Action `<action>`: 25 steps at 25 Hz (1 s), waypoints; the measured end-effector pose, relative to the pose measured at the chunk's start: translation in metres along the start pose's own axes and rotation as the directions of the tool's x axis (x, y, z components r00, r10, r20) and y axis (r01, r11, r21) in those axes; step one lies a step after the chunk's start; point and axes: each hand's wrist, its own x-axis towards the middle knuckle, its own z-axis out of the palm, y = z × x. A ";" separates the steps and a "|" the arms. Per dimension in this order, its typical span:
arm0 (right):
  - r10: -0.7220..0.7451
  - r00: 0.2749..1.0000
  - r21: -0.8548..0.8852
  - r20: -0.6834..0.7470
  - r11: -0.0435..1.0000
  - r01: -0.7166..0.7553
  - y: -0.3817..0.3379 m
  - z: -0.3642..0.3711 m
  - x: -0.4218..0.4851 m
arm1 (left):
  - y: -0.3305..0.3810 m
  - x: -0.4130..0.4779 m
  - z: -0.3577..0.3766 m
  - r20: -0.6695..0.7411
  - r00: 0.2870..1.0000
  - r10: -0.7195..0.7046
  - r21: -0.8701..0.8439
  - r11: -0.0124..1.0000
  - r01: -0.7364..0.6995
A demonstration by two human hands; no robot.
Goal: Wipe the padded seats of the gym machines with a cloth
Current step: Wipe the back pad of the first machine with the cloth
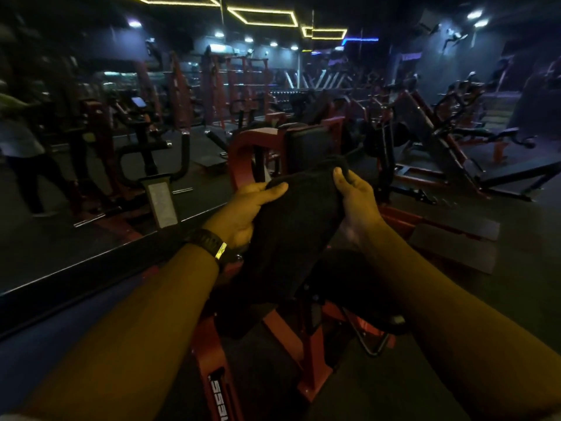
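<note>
One cloth point(291, 226), two hands point(246, 211) point(355, 202)

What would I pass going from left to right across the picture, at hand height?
A person → bike → left hand → cloth → right hand → slanted machine.

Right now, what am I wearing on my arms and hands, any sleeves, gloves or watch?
No sleeves or gloves show. Behind the left hand sits a dark wristband with a small yellow-green patch; the right hand and wrist wear nothing.
</note>
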 end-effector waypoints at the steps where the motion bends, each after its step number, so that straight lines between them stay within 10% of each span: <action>1: 0.025 0.999 0.026 0.042 0.999 -0.026 -0.003 -0.010 0.010 | -0.004 0.004 0.010 0.009 1.000 -0.007 -0.052 0.999 0.007; 10: 0.573 0.702 -0.357 0.422 0.817 -0.453 0.008 -0.086 0.025 | -0.013 0.049 0.068 -0.517 0.822 0.240 0.068 0.969 -0.239; 17: 0.255 0.837 -0.003 0.484 0.957 -0.290 0.011 -0.072 0.034 | -0.021 0.017 0.047 -0.316 0.946 0.075 0.068 0.996 -0.056; 25: 0.217 0.950 -0.239 0.225 0.957 -0.162 -0.002 -0.051 0.046 | -0.020 0.034 0.056 -0.652 0.734 0.192 0.126 0.981 -0.145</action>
